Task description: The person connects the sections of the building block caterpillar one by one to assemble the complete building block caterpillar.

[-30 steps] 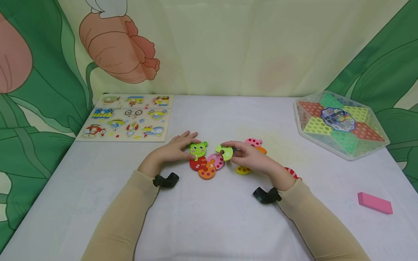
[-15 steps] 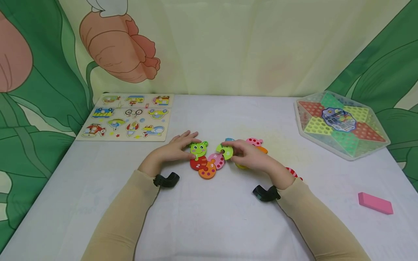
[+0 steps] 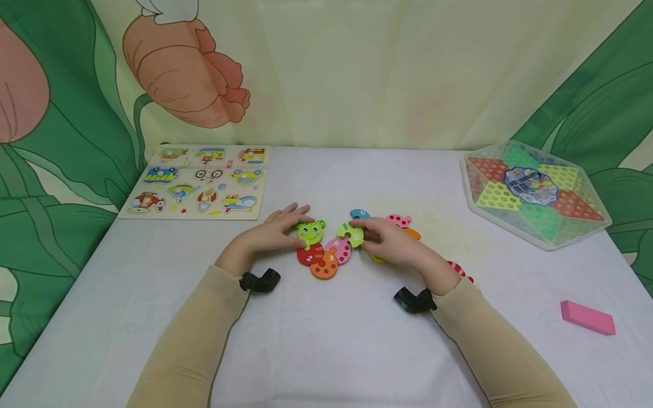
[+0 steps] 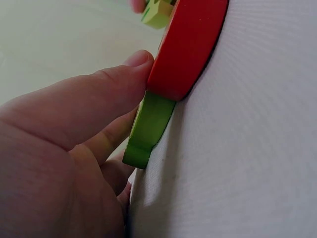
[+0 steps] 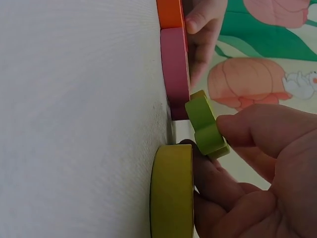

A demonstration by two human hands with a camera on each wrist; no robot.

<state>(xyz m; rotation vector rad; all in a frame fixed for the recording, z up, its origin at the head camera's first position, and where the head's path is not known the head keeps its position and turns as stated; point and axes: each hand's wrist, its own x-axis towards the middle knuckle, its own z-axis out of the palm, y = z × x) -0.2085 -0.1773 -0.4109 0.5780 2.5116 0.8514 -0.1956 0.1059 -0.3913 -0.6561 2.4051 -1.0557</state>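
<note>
A curved row of caterpillar pieces lies on the table: the green smiling head (image 3: 309,233), red 2 (image 3: 307,256), orange 3 (image 3: 324,267) and pink 4 (image 3: 339,251). My left hand (image 3: 272,233) rests beside the head, its thumb touching the head's lower edge; in the left wrist view the thumb lies along the red piece (image 4: 185,49). My right hand (image 3: 395,242) pinches the light green 5 piece (image 3: 351,234) at the end of the row. The right wrist view shows that green piece (image 5: 207,126) tilted and raised off the table, near the pink piece (image 5: 175,67).
Around my right hand lie a blue piece (image 3: 360,214), a pink piece (image 3: 398,220), an orange piece (image 3: 412,233), a yellow piece (image 5: 172,193) and a red striped piece (image 3: 457,268). Farther out are a vehicle puzzle board (image 3: 199,195), a hexagonal box (image 3: 548,226) and a pink block (image 3: 588,318).
My right hand has shifted very slightly while pinching the green piece, and the blue piece behind it has come into view. My left hand has stayed in place.
</note>
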